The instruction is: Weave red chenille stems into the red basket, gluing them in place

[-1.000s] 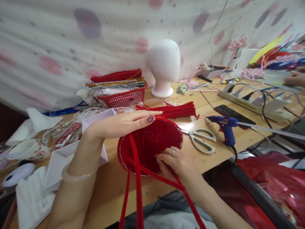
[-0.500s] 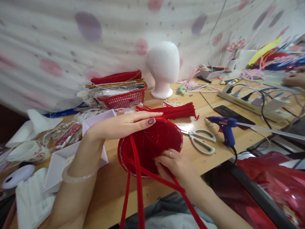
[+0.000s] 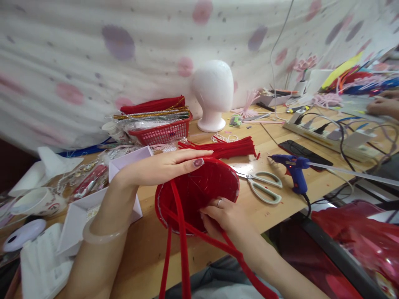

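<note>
A deep red fuzzy cap-like shell (image 3: 218, 174) lies with its hollow side towards me, a whitish line along its rim. My left hand (image 3: 174, 164) rests across its upper left rim, fingers stretched out flat and thumb alongside. My right hand (image 3: 222, 218), with a ring, reaches into the hollow from the lower right. Its fingers are drawn together, their tips against the dark red inside; what they pinch is hidden. Several long red chenille stems (image 3: 181, 232) trail from the shell towards me, some passing by my right wrist.
Behind are a bundle of red chenille stems (image 3: 232, 148), a white foam head (image 3: 213, 93) and a red basket (image 3: 163, 133). Scissors (image 3: 264, 187), a blue glue gun (image 3: 293, 166) and a power strip (image 3: 327, 137) lie to the right. Another person's hand (image 3: 385, 104) shows at the right edge.
The view has tipped up slightly, so most things sit a little lower. Both hands keep nearly the same place on the red shell.
</note>
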Demonstrator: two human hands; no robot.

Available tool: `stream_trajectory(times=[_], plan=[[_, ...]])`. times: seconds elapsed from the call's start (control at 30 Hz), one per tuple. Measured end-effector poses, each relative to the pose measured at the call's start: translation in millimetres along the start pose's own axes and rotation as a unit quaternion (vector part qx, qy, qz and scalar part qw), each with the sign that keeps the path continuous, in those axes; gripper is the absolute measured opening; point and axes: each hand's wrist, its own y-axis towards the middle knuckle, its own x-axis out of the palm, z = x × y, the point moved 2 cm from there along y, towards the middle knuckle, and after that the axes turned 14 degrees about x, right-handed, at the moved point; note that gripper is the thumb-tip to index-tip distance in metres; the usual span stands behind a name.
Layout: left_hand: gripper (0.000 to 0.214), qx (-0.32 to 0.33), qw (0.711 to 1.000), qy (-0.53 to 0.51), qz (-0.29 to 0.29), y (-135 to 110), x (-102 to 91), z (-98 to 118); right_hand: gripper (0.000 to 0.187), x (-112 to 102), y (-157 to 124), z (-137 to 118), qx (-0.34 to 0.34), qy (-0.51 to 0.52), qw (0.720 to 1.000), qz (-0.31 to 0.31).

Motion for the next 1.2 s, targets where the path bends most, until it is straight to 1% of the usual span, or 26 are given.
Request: stream_trajectory(times=[0.23, 0.37, 0.5, 0.63, 0.73, 0.83, 0.93, 1.07, 1.2], plan=[[0.056, 0.001, 1.0, 0.002, -0.005, 0, 0.6, 1, 0.022, -4, 4, -4, -0.013, 0.02, 1.0, -0.009], [0.056, -0.001, 1.0, -0.003, -0.002, 0, 1.7, 0, 0.014, -11, 5, -7, 0.024, 0.023, 0.999, -0.024], [0.055, 0.004, 1.0, -0.013, 0.006, -2, 2.7, -2, 0.006, -13, 6, -4, 0.054, 0.029, 0.998, -0.03], [0.055, 0.004, 1.0, -0.012, 0.009, -2, 2.5, -3, 0.009, -14, 7, -1, 0.072, 0.017, 0.997, -0.023], [0.055, 0.003, 1.0, -0.015, 0.007, -1, 2.2, -3, 0.016, -16, 8, -2, 0.044, 0.014, 0.999, -0.001], [0.055, 0.003, 1.0, -0.021, 0.006, -1, 2.3, -3, 0.018, -16, 9, -2, 0.019, 0.035, 0.999, 0.015], [0.056, 0.001, 1.0, -0.016, 0.01, 0, 1.7, -3, 0.017, -12, 10, 0, 0.04, 0.031, 0.999, 0.005], [0.055, -0.004, 1.0, -0.006, 0.012, 0, 1.1, -2, 0.013, -6, 12, 2, 0.066, -0.001, 0.998, -0.011], [0.055, 0.001, 1.0, -0.019, 0.013, 0, 2.0, -4, 0.01, -3, 14, 3, 0.071, -0.012, 0.997, -0.001]])
